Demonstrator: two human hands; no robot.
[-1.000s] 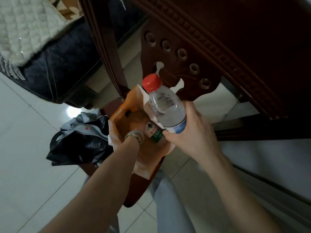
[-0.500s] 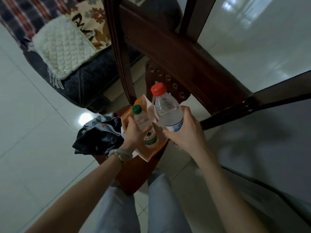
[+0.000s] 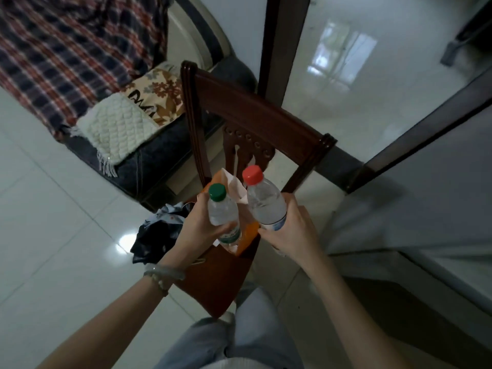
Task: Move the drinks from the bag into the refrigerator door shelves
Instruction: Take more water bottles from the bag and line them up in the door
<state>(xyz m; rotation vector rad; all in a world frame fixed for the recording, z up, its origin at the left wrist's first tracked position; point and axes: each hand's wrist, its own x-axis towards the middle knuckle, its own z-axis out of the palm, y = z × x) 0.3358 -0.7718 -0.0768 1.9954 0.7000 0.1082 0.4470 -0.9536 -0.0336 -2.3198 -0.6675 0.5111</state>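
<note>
Left hand (image 3: 198,225): my fingers wrap the green-capped bottle (image 3: 222,213).
Right hand (image 3: 288,231): fingers wrap the red-capped bottle (image 3: 266,205).
Risk: bottles knocking together above the chair (image 3: 213,283) edge; slick plastic may slip.

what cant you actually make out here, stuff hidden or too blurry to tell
- Inside of the orange bag, head view: the two bottles and hands cover it, so any remaining drinks cannot be told.
- Label text on the green-capped bottle in the left hand: too small and blurred.
- Lower part of the red-capped bottle: wrapped by the right hand.
- Refrigerator door shelves: none can be made out.
- Dark bundle on the chair: too dim to identify.
</note>
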